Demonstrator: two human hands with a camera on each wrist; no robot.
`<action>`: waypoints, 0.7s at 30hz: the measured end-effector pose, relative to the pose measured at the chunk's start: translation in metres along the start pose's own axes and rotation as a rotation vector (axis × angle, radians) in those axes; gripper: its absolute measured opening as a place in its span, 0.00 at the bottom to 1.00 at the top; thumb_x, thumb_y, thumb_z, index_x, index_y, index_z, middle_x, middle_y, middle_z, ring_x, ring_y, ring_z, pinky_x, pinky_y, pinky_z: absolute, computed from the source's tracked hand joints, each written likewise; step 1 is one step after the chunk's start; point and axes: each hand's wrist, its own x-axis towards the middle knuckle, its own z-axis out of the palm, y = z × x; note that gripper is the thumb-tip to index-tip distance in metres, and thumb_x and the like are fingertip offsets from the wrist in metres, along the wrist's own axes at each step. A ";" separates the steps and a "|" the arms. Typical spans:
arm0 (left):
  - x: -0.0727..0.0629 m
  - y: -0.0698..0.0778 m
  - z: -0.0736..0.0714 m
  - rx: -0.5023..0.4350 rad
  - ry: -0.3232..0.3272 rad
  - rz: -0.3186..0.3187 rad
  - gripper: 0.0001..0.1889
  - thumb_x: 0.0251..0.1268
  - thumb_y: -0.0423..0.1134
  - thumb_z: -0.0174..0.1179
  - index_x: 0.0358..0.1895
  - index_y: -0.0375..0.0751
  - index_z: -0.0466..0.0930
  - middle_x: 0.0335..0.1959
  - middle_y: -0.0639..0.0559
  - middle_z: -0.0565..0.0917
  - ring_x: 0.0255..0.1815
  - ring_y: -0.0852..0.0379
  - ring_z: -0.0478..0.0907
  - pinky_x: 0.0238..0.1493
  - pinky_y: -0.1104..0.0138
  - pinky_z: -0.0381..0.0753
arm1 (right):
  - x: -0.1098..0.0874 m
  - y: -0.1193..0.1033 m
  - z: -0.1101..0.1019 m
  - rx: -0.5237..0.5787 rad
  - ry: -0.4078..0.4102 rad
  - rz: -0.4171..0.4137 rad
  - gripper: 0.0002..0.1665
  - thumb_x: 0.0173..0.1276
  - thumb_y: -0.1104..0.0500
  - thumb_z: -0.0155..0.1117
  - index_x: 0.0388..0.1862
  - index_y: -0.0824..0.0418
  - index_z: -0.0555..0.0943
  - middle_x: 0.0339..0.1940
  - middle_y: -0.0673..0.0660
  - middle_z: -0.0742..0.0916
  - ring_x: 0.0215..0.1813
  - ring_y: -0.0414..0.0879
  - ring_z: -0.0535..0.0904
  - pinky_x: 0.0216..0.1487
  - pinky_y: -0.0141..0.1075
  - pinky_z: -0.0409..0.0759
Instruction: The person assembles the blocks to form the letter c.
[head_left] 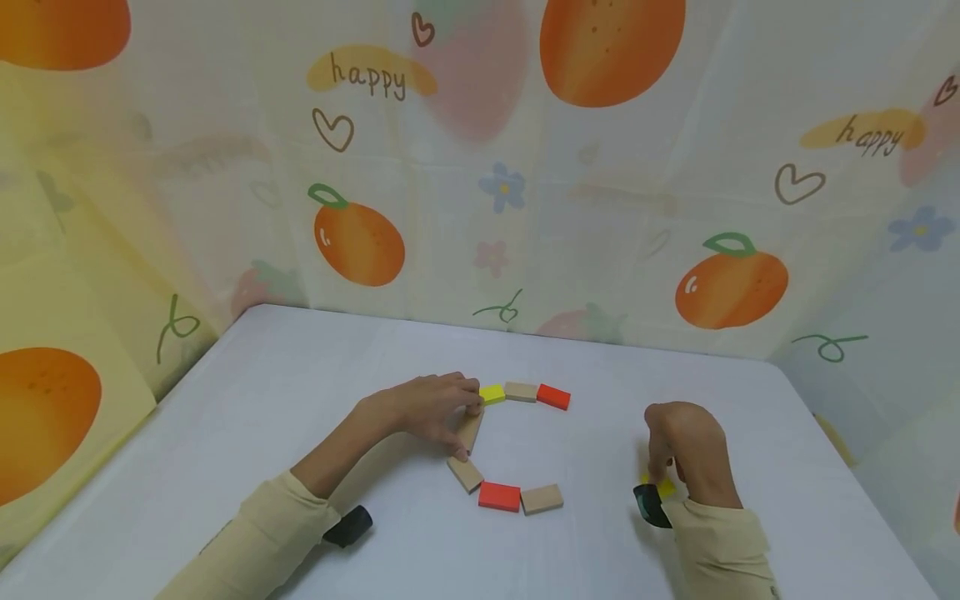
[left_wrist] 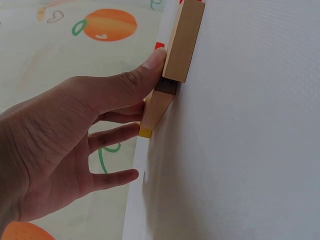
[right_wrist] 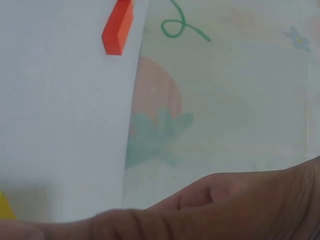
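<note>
On the white table, wooden blocks lie in a curved row, open toward the right. My left hand (head_left: 438, 408) spans a plain wooden block (head_left: 470, 432) at the row's left side, thumb at its near end and fingers at its far end. A yellow block (head_left: 492, 394) lies just beyond the fingertips, and another plain block (head_left: 466, 474) sits below the thumb. In the left wrist view the thumb (left_wrist: 155, 60) presses where two plain blocks meet. Further right, my right hand (head_left: 690, 446) points down and pinches a yellow block (head_left: 665, 487), partly hidden by the fingers and wrist camera.
The row's upper arm continues with a plain block (head_left: 521, 392) and a red block (head_left: 553, 397). Its lower arm has a red block (head_left: 499, 497) and a plain block (head_left: 542, 499). A fruit-printed curtain (head_left: 510, 242) hangs behind the table (head_left: 337, 350).
</note>
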 end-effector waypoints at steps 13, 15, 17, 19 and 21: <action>-0.002 0.000 -0.001 0.002 0.004 0.003 0.36 0.54 0.62 0.77 0.63 0.47 0.83 0.55 0.54 0.81 0.60 0.56 0.75 0.64 0.59 0.83 | 0.012 -0.001 0.007 -0.036 0.020 -0.028 0.23 0.51 0.67 0.83 0.41 0.64 0.78 0.26 0.56 0.83 0.28 0.46 0.77 0.32 0.32 0.74; -0.002 0.000 -0.001 0.000 0.005 0.004 0.36 0.54 0.62 0.77 0.63 0.47 0.83 0.56 0.54 0.81 0.60 0.56 0.75 0.64 0.59 0.83 | 0.012 -0.001 0.007 -0.042 0.051 -0.042 0.18 0.50 0.69 0.80 0.34 0.62 0.79 0.24 0.55 0.81 0.26 0.46 0.75 0.29 0.32 0.71; -0.002 0.000 0.000 0.002 0.007 0.006 0.35 0.54 0.62 0.77 0.63 0.47 0.83 0.55 0.54 0.81 0.60 0.56 0.75 0.64 0.59 0.83 | 0.012 0.001 0.008 -0.039 0.082 -0.056 0.16 0.50 0.70 0.79 0.28 0.60 0.78 0.23 0.53 0.79 0.26 0.45 0.73 0.29 0.33 0.70; -0.002 0.001 0.000 0.006 0.004 0.007 0.36 0.54 0.62 0.77 0.63 0.47 0.83 0.56 0.54 0.81 0.60 0.56 0.75 0.64 0.58 0.83 | 0.012 0.003 0.008 -0.010 0.101 -0.060 0.16 0.50 0.70 0.79 0.27 0.59 0.78 0.24 0.53 0.78 0.27 0.46 0.73 0.30 0.33 0.70; -0.002 0.001 0.000 0.011 0.000 0.006 0.36 0.55 0.63 0.76 0.63 0.47 0.83 0.56 0.54 0.81 0.60 0.56 0.75 0.64 0.58 0.83 | 0.013 0.006 0.008 0.015 0.100 -0.061 0.16 0.51 0.70 0.79 0.28 0.58 0.78 0.24 0.53 0.78 0.28 0.46 0.74 0.31 0.34 0.70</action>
